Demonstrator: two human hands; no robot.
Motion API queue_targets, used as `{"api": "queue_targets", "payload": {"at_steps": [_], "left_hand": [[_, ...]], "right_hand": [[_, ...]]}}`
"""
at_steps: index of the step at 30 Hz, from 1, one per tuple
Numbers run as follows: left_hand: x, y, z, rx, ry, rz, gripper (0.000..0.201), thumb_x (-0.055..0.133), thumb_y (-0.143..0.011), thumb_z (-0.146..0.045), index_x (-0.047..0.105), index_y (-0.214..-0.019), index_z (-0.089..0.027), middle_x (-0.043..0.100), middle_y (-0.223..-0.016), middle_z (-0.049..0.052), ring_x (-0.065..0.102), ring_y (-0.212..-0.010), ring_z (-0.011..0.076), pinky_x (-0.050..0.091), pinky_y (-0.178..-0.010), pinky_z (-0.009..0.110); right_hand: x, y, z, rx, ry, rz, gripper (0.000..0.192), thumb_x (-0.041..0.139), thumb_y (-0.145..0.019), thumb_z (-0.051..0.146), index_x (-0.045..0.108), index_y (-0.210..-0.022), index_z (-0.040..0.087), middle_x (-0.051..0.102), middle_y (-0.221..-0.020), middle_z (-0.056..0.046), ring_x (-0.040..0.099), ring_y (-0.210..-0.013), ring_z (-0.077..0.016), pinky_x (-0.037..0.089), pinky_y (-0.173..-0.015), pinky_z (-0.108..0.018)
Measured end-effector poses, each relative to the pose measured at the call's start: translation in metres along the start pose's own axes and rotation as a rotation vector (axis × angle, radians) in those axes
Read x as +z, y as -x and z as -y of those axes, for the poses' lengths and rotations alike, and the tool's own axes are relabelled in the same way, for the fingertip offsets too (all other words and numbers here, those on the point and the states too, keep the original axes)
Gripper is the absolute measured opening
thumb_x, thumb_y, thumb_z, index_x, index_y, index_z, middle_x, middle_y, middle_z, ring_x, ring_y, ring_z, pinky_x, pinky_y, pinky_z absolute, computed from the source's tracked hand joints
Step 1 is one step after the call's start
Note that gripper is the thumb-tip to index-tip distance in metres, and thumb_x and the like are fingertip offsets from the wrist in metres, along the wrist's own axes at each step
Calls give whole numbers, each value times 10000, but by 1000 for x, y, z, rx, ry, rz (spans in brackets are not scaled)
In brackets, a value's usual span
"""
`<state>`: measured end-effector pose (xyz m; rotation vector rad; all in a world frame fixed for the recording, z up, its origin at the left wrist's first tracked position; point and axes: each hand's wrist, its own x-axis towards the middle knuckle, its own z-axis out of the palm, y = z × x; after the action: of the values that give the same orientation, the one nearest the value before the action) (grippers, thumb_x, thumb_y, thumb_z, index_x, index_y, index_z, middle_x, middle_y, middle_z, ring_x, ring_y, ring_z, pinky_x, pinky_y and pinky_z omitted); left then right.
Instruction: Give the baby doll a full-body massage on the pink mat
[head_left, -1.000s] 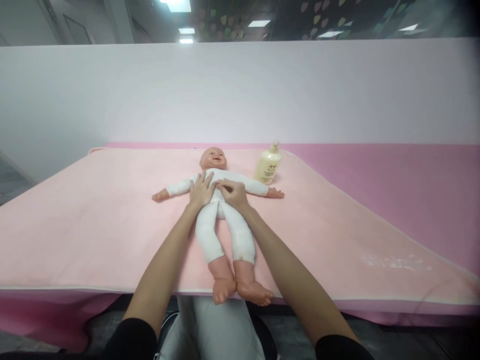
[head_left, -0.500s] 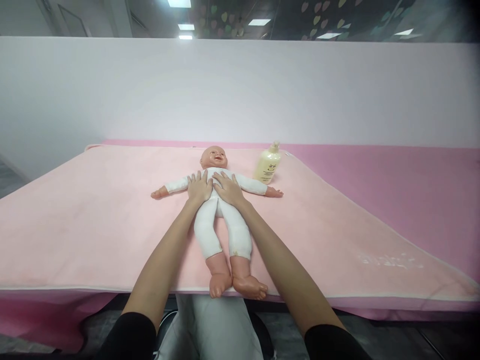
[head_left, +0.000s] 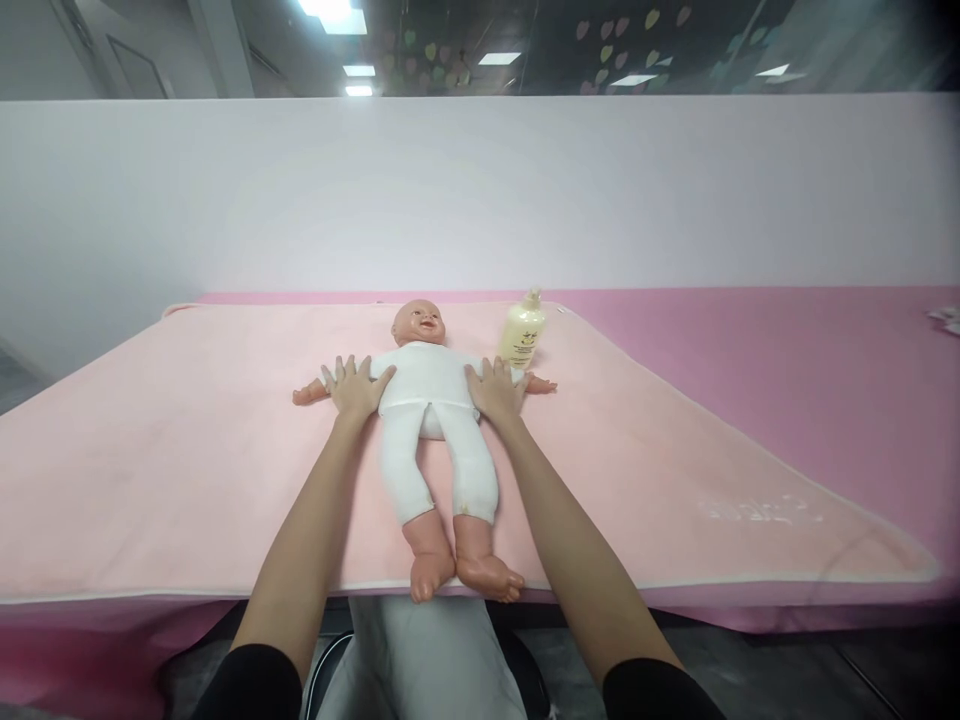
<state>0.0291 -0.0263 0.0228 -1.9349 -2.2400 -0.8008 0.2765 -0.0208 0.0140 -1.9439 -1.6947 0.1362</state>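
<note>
Left hand (head_left: pixel 352 388), right hand (head_left: pixel 493 390): fingers spread, flat on doll (head_left: pixel 427 400) arms. Bottle (head_left: pixel 522 335) just beyond right hand. Blanket (head_left: pixel 187 460) wide; doll's feet at near edge.

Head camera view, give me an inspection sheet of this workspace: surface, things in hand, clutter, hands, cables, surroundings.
Surface: pale pink fleece blanket spread over a darker pink table cover.
Things: plastic baby doll in a white soft suit lies face up, feet at the near edge.
Clutter: cream pump bottle stands upright beside the doll's head; small white item at the far right edge, too small to tell.
Hands: left hand and right hand lie flat, fingers spread, on the doll's outstretched arms at either side of the torso.
Cables: nothing seen.
Surroundings: plain white partition wall, ceiling lights above.
</note>
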Motion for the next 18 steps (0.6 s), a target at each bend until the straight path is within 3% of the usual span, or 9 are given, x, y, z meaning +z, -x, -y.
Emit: {"api": "queue_targets", "payload": {"at_steps": [5,10,14,18], "left_hand": [[-5,5,17,47,-101,-126,676,320,-859,-613,475,-1360,-186,499,-1377,146,311,-1375,314,44,-1173,533],[-18,2,33,-26,-95,-139,559,317,-890,-553,559,-1251,-201,569,-1271,152,431,-1257,309,-28,-1133,618],[-28,0,47,-201,-32,-149,523,313,-916,-518,582,-1218,-186,536,-1323,139,394,-1275,328,-23,-1099,668],[-28,-5,58,-320,104,-221,467,371,-914,-480,625,-1165,-179,442,-1428,116,307,-1341,359,27,-1098,674]], "right_hand": [[-17,5,-21,82,52,-123,573,223,-946,449,495,-1339,133,380,-1454,-170,202,-1400,-331,-48,-1069,-664],[-26,-4,-40,377,-67,-139,570,224,-927,469,555,-1263,149,448,-1384,-191,299,-1338,-344,70,-1057,-674],[-26,-9,-51,542,-61,-162,697,352,-875,559,451,-1322,35,295,-1452,-288,193,-1376,-400,118,-1084,-603],[-28,-9,-43,560,-200,-251,840,579,-777,498,287,-1401,18,461,-1302,-286,381,-1273,-378,222,-1084,-530]]}}
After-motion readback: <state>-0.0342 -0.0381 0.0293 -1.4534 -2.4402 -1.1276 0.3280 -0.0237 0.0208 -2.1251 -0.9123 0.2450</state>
